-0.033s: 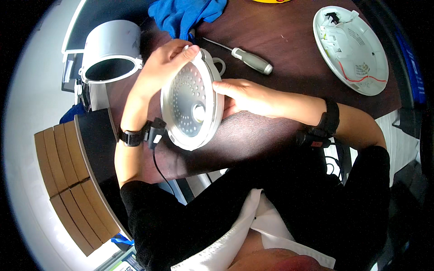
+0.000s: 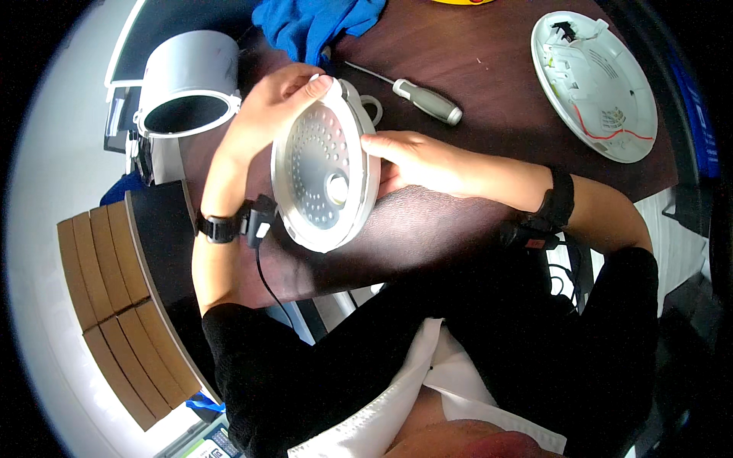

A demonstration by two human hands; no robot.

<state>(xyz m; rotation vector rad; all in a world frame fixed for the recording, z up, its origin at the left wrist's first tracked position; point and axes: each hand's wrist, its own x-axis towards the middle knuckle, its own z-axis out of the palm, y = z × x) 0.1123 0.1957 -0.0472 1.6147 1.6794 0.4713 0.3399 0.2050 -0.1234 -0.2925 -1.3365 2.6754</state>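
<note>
A round white appliance lid [image 2: 311, 164] stands tilted on edge above the table, its grey dimpled inner plate toward the left. A round knob-like part sits low on that plate. My left hand [image 2: 286, 103] grips the upper rim, thumb over the edge. On the opposite side my right hand [image 2: 416, 160] holds the lid, thumb on the rim and the other fingers hidden behind it. Beyond the lid lies a screwdriver [image 2: 429, 103] with a grey and white handle, its shaft pointing to the upper left. A small white loop [image 2: 374, 108] shows just behind the lid.
A white cylindrical housing [image 2: 191, 69] lies on its side at the far left. On the right is a white round base [image 2: 611, 91] with a red wire. A blue cloth [image 2: 313, 27] lies at the back of the dark table [image 2: 473, 46]. Brown cartons [image 2: 126, 313] stand at left.
</note>
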